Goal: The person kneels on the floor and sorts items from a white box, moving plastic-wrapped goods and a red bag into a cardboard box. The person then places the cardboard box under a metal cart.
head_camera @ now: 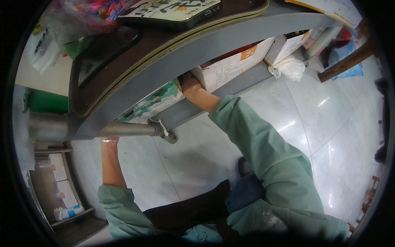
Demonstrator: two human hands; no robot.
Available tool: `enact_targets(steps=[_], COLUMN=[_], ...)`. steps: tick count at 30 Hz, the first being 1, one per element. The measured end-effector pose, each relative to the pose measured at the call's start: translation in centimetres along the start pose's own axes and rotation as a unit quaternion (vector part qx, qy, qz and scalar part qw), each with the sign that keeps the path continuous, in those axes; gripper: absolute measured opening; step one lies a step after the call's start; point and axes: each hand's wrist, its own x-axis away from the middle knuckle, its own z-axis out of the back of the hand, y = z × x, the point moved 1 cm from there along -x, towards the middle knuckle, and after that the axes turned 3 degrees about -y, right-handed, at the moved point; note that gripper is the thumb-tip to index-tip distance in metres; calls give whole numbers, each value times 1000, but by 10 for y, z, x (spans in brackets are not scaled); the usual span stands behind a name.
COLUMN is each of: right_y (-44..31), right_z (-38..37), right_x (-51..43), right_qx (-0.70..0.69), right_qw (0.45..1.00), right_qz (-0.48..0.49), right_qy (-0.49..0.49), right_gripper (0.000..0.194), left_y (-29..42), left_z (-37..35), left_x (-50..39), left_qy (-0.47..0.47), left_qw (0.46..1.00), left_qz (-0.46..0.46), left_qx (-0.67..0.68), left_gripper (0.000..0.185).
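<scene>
My right hand (192,86) reaches in under the grey table edge, into the gap between a white cardboard box (233,68) and a green-and-white printed box (154,102). Its fingers are in shadow, so what they touch or hold cannot be seen. My left hand (110,139) is mostly hidden behind the metal table leg (129,129); only the wrist with a silver bracelet and a bit of the hand show. Above, on the brown tabletop (160,43), lie a phone in a printed case (176,12) and a dark flat tablet-like device (106,55).
Plastic bags (89,18) lie at the upper left, above a green bin (46,100). A caster (170,136) stands below the shelf. A knotted white bag (288,68) hangs by the boxes, near a wooden leg (345,64). A low rack (43,182) holds small boxes at left.
</scene>
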Motion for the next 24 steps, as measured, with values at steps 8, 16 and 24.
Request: enact_targets(steps=[8, 16, 24], right_y=[-4, 10, 11], right_z=[-25, -11, 44], right_x=[-25, -14, 52], right_qx=[-171, -283, -422], right_qw=[979, 954, 906], right_qz=[-48, -42, -5], right_qy=[98, 85, 36], right_gripper=[39, 40, 43], left_y=[18, 49, 77], left_z=[15, 21, 44], left_x=[-14, -13, 3], left_qy=[21, 24, 45], left_qw=[996, 982, 966], left_qz=[10, 29, 50], left_qx=[-89, -184, -250], left_gripper=[36, 37, 37])
